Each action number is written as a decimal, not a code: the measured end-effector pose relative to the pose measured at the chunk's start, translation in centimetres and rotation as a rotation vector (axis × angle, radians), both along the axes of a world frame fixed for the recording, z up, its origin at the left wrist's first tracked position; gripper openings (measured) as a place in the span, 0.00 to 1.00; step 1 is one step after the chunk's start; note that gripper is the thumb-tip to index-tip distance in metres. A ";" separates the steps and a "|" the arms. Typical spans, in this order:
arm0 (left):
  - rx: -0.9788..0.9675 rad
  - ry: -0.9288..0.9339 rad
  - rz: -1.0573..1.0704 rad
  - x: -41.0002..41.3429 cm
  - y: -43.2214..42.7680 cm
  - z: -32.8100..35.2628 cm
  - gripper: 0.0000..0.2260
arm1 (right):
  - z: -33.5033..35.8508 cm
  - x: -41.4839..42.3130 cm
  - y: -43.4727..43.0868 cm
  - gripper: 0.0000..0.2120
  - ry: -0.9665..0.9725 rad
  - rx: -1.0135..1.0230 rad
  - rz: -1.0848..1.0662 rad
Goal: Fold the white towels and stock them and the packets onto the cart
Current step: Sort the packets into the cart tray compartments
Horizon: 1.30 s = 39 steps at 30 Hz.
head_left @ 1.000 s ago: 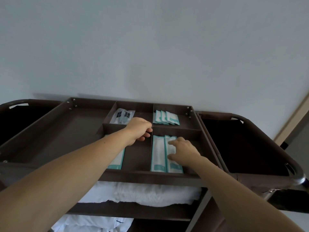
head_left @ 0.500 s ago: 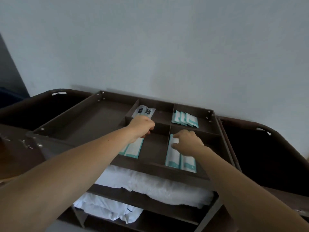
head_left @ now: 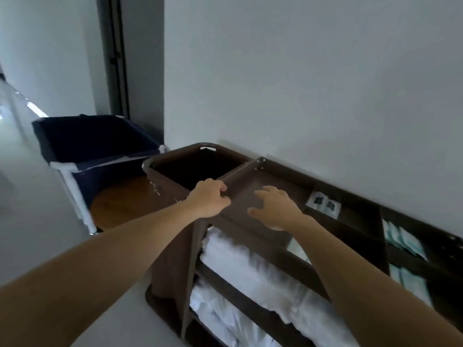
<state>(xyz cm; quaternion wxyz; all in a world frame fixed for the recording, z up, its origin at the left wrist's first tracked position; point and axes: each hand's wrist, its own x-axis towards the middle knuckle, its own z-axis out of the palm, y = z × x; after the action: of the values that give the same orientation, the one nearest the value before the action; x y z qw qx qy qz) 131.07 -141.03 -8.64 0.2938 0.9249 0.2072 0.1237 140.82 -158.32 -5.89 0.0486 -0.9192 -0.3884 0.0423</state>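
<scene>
A dark brown cart (head_left: 283,171) stands against the wall. My left hand (head_left: 209,200) grips the rim between the cart's left bin and its top tray. Over the large bare tray section hovers my right hand (head_left: 274,209), fingers spread and holding nothing. Grey packets (head_left: 323,201) lie in a far compartment. Teal and white packets (head_left: 403,240) fill compartments at the right, with more teal packets (head_left: 411,281) nearer me. White towels (head_left: 250,264) lie on the upper shelf under the tray, and more white towels (head_left: 225,316) on the shelf below.
A navy fabric laundry bin (head_left: 100,141) on a white frame stands to the left of the cart, beside a dark door frame (head_left: 115,58). A round wooden surface (head_left: 120,201) sits between them. Pale floor stretches to the left.
My head has turned left, bringing the cart's left end and the laundry bin into view. Both hands left the packet compartments; the left now grips the tray rim, the right hovers over the tray.
</scene>
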 end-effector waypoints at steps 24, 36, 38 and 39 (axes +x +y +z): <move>-0.001 0.220 0.621 -17.3 39.2 -5.9 0.20 | -5.0 -11.1 47.1 0.31 0.054 -0.081 0.549; -0.016 0.298 0.538 -9.1 52.8 -8.5 0.15 | -7.7 -3.7 62.5 0.30 0.122 -0.230 0.462; -0.034 0.289 0.515 -7.7 55.9 -9.0 0.08 | -8.6 -2.6 65.2 0.31 0.150 -0.251 0.421; -0.039 0.289 0.494 -7.0 57.7 -9.3 0.06 | -9.2 -2.0 66.7 0.31 0.162 -0.258 0.400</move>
<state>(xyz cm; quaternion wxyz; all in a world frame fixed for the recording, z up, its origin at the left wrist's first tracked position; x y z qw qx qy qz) 124.08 -83.35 -17.97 0.2400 0.8487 0.4682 0.0544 138.79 -91.66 -15.05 -0.0476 -0.8162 -0.5489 0.1741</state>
